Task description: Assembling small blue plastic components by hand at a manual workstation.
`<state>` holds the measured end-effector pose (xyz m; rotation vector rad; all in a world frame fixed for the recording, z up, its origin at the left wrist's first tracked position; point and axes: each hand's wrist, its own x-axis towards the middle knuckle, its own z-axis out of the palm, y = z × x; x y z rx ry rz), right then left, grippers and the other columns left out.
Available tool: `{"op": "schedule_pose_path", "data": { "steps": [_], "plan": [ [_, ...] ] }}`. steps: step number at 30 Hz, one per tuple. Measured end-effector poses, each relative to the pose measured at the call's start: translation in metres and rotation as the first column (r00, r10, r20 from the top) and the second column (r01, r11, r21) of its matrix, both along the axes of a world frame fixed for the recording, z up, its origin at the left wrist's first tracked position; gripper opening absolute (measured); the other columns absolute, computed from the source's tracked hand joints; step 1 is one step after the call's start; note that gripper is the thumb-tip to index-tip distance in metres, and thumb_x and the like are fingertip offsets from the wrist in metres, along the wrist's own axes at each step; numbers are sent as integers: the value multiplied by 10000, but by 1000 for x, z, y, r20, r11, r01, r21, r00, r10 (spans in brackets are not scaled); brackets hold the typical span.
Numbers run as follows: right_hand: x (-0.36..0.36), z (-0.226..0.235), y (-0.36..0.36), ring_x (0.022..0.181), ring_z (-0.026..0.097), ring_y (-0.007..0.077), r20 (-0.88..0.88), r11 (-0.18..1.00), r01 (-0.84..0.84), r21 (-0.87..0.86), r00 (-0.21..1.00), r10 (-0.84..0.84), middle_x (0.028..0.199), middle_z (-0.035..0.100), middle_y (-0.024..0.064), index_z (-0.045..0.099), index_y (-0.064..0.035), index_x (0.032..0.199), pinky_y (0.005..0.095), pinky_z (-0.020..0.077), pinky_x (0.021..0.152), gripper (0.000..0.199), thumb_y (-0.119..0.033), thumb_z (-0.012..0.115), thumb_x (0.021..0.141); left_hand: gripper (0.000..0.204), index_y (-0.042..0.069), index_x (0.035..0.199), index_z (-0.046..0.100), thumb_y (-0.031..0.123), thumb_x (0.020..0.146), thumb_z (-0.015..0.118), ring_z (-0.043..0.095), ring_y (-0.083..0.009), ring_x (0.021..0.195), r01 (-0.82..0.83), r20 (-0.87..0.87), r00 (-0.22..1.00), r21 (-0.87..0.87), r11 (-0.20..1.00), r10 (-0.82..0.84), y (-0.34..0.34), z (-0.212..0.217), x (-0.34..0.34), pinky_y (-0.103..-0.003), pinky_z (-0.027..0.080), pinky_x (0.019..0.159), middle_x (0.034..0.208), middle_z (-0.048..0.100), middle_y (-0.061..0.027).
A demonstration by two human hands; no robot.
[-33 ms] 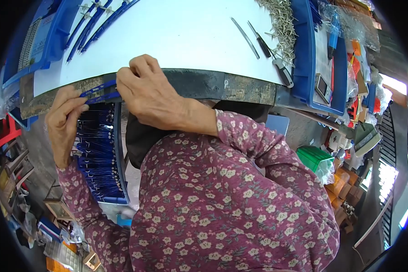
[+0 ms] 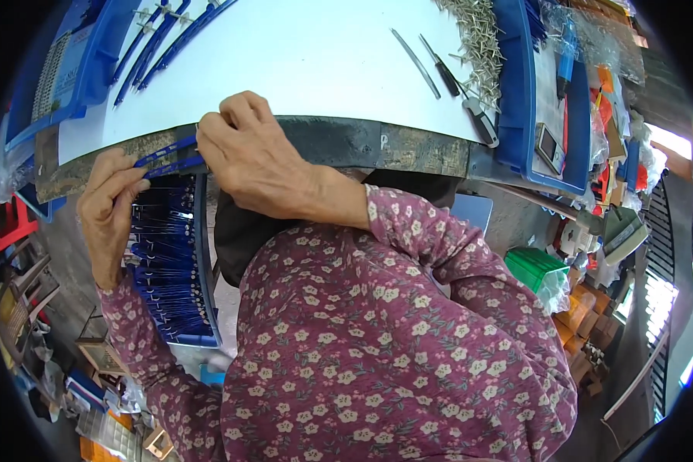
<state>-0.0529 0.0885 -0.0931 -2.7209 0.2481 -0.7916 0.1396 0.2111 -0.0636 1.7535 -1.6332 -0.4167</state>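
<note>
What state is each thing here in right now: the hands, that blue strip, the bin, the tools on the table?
Left hand: pinching the strip's left end.
Right hand: closed over the strip's right end.
Long thin blue plastic strip: held level at the table edge.
Blue plastic bin below: open, filled with blue strips.
Screwdrivers on the white table: lying flat, untouched.
Pile of small metal pins: heaped loose.

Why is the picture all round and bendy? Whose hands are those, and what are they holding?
A camera worn on a person's head looks down, and its wide lens bends straight edges. The hands are that person's own. The left hand and right hand together hold a thin blue strip at the edge of a white table. Below sits a blue bin full of similar blue strips. On the table lie more blue strips, a screwdriver and a pile of small metal pieces.
</note>
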Motion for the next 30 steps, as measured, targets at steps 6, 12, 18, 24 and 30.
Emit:
{"op": "schedule_pose_path", "data": {
  "steps": [6, 12, 18, 24, 30],
  "plan": [
    [-79, 16, -6, 892, 466, 267, -151, 982, 182, 44, 973, -173, 937, 515, 109, 520, 5, 1067, 375, 398, 782, 472, -112, 718, 655, 191, -50, 792, 596, -140, 623, 598, 580, -261, 856, 189, -61, 978, -163, 968, -201, -35, -2, -52, -319, 489, 701, 869, 598, -118],
    [-107, 20, -14, 861, 481, 301, -182, 966, 247, 76, 956, -231, 922, 523, 136, 533, 54, 1087, 392, 417, 741, 450, 25, 672, 660, 226, -69, 808, 591, -178, 611, 606, 556, -263, 845, 360, -22, 929, -168, 918, -369, -70, -14, -72, -315, 512, 653, 863, 580, -123],
    [-66, 5, -15, 783, 456, 236, -105, 984, 130, 123, 988, -117, 830, 496, 88, 549, 32, 977, 353, 394, 712, 361, -34, 688, 652, 162, -59, 771, 583, -116, 623, 611, 568, -238, 853, 249, 46, 968, -249, 936, -245, -42, -9, -44, -306, 480, 714, 832, 588, -100],
    [4, -2, -4, 803, 450, 226, 38, 999, -23, 25, 999, 23, 866, 492, 87, 543, 27, 941, 351, 370, 698, 282, -81, 637, 697, 180, -43, 828, 618, -133, 674, 601, 580, -237, 915, -53, -21, 998, -15, 998, 53, 4, 0, 7, -282, 461, 788, 920, 613, -121],
    [-67, 11, -8, 827, 474, 228, -111, 986, 147, 74, 984, -139, 877, 516, 86, 564, -9, 1000, 357, 381, 726, 399, -97, 720, 644, 201, -58, 815, 603, -146, 634, 616, 582, -257, 889, 163, 11, 987, -138, 977, -163, -28, 2, -42, -303, 500, 706, 911, 603, -123]
  ]
}}
